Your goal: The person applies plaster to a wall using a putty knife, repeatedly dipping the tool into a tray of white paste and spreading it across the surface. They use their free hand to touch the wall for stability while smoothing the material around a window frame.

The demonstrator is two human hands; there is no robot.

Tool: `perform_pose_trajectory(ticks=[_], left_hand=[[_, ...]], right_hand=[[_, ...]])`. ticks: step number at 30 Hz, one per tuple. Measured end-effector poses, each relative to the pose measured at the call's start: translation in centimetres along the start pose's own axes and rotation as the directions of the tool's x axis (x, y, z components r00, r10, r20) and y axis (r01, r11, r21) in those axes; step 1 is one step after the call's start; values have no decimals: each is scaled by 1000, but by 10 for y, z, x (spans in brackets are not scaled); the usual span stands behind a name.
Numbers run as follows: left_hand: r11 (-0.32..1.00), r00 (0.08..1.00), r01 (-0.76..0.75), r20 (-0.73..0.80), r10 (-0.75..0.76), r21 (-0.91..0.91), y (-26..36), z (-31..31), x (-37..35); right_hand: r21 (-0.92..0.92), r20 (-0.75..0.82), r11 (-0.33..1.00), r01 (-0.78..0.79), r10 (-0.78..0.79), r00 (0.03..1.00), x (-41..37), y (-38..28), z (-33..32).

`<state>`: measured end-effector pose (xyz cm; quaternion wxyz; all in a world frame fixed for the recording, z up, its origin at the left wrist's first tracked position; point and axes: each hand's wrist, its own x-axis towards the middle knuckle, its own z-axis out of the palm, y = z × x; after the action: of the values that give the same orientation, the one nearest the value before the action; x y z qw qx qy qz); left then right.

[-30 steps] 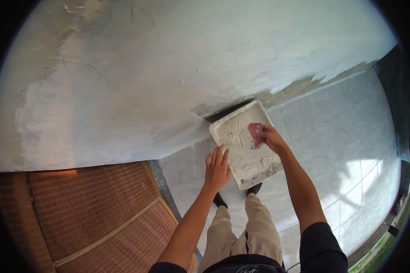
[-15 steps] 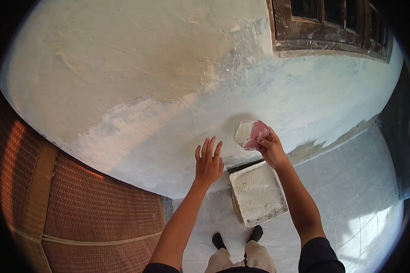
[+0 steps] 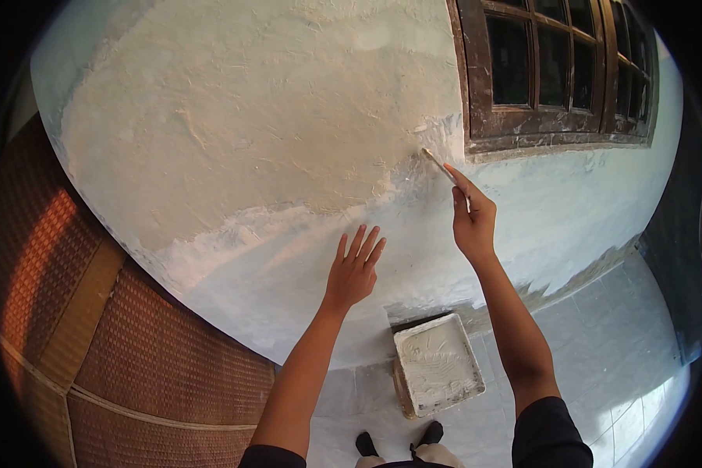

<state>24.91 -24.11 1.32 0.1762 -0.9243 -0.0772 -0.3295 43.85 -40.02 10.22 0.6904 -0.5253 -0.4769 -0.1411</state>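
Observation:
My right hand [image 3: 474, 222] is closed around a flat putty spreader [image 3: 438, 164], seen nearly edge-on. Its far edge meets the plastered wall [image 3: 288, 140] just left of the window's lower corner, over a grey patch. Lower and to the left, my left hand [image 3: 352, 269] is open with its fingers spread, in front of the pale coated strip of the wall; nothing is in it. Below both hands stands a white tray [image 3: 482, 382] of wet, ridged putty [image 3: 441, 355].
A brown wooden window [image 3: 554, 140] with glass panes sits in the wall at upper right. Woven brown panels [image 3: 164, 351] stand on the left. Grey floor tiles [image 3: 593, 335] spread below and right; my feet [image 3: 398, 441] are behind the tray.
My right hand has moved up the wall and turned the spreader from face-on to edge-on, its edge now at the wall. My left hand stays open. The view has tilted upward, showing more window.

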Motion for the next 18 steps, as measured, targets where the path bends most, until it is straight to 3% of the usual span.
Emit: perform_pose_trajectory(ticks=[1,2,4,8,13,18], left_hand=[[999,1000,-27,7,27,-19,2,-1,6],[999,1000,-28,-6,28,-17,5,-1,14],[997,998,-66,-17,66,-30,14,-1,30],[996,996,-80,-45,79,-25,28,5,61],[989,994,-106,-29,104,-104,33,8,89],[994,996,-83,-37,80,-66,28,25,100]], right_hand=[[-111,17,982,154,-153,988,6,-3,-1],[-114,16,979,166,-165,986,11,-3,-3],[-309,84,873,378,-371,925,19,0,-4],[-410,239,716,565,-514,824,35,6,-11],[-436,389,583,685,-564,728,49,24,-21],[-431,439,520,737,-593,675,62,36,-26]])
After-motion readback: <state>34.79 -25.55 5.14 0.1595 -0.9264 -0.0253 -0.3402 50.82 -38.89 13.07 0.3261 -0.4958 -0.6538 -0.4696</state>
